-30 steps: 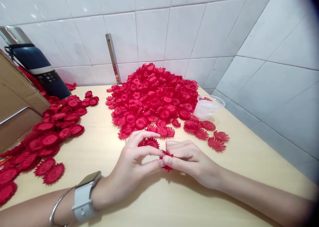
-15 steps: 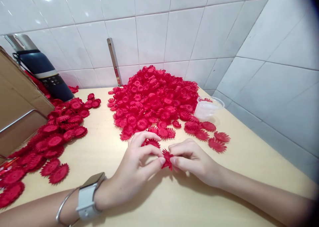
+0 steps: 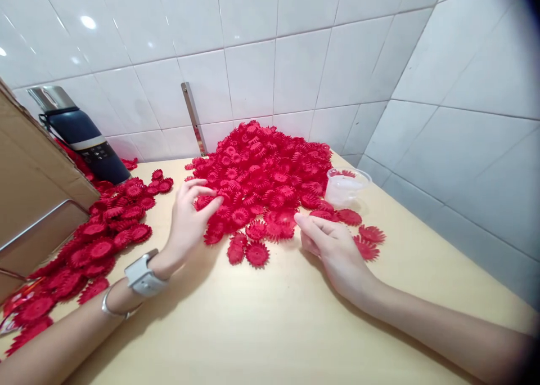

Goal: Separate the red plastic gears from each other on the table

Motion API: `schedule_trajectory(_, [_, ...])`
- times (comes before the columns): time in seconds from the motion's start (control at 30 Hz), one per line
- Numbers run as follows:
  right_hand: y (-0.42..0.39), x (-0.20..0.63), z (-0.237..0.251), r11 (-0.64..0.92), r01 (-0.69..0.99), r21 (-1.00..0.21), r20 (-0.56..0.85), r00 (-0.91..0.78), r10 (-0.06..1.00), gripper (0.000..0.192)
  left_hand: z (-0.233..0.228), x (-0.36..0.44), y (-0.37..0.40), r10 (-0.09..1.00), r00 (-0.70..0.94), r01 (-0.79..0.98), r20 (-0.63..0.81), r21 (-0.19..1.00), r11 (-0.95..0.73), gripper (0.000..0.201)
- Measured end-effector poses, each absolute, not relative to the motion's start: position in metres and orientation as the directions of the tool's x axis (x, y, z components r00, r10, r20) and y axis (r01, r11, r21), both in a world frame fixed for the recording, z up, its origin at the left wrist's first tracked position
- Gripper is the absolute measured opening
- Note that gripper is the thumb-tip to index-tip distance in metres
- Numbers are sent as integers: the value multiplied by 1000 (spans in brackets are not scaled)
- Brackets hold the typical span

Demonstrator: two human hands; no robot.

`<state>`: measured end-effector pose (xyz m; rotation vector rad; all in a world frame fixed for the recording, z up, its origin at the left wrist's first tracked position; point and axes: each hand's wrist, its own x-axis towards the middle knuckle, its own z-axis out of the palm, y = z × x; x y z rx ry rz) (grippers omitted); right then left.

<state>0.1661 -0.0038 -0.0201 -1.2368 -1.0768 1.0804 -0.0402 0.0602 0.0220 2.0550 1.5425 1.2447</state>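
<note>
A large heap of red flower-shaped discs with fringed edges (image 3: 274, 154) stands on the table in front of me. My left hand (image 3: 188, 222), wearing a watch (image 3: 146, 275) and a bangle, hovers at the heap's left edge; its fingers are curved but apart, and I see nothing between them. At the front right of the heap, the thumb and forefinger of my right hand (image 3: 327, 241) are pressed together. A blurred patch of red lies just past its fingertips, so what it pinches cannot be made out. Between the hands, several loose red discs (image 3: 257, 254) rest on the table.
A clear plastic cup (image 3: 346, 188) stands right of the heap. Along the left runs a second spread of red discs (image 3: 99, 247), beside a cardboard box (image 3: 37, 171) and a leaning dark blue flask (image 3: 90, 140). Tiled walls border the table (image 3: 274, 328).
My hands have parted; the red disc they both pinched is no longer between them. The left moved up and left with its fingers opening, the right moved slightly up towards the heap.
</note>
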Motion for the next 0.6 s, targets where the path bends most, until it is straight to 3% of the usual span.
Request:
schedule_trajectory(0.1, [-2, 164, -20, 28, -56, -998, 21, 128, 992, 46, 32, -48, 71, 884, 113, 727, 454, 568, -385, 16])
schedule_trajectory(0.2, [-4, 162, -17, 13, 14, -1000, 14, 100, 995, 45, 40, -46, 60, 809, 534, 711, 245, 388, -587, 18])
schedule_trajectory(0.3, [-7, 162, -13, 39, 86, -996, 43, 53, 998, 43, 38, -41, 46, 688, 725, 665, 47, 215, -715, 17])
schedule_trajectory(0.43, [-13, 162, -10, 244, 265, -933, 217, -126, 968, 26, 27, -40, 45, 702, 695, 705, 157, 43, -708, 6])
schedule_trajectory(0.5, [-16, 161, -10, 462, 372, -805, 361, -311, 879, 11, 25, -42, 49, 734, 637, 756, 236, -7, -654, 14])
schedule_trajectory(0.6, [-17, 157, -16, 674, 491, -552, 457, -498, 737, 21, 28, -41, 50, 750, 599, 778, 279, 16, -627, 23])
